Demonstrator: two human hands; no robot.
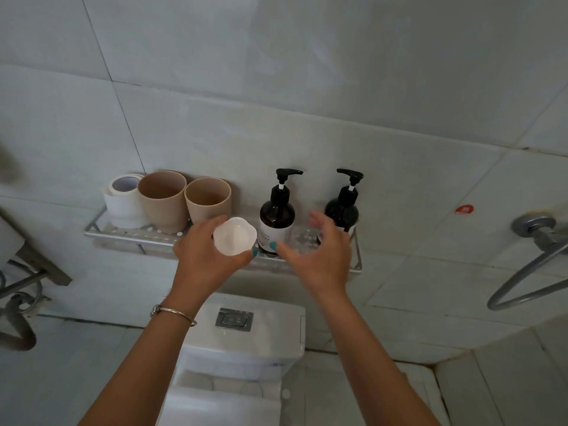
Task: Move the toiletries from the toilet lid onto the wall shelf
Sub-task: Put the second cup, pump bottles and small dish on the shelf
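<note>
Left hand [205, 256] gripping white dish [235, 235] tilted toward camera, right hand [319, 250] spread empty

Dim, flat, greyish light with soft, faint shadows and no harsh glare. Wide-angle distortion bends tile lines toward the frame edges. A blurred smudge sits at the left edge.

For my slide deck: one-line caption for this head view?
Left hand lifts a white dish toward the wall shelf while the open right hand reaches beside two pump bottles.
</note>
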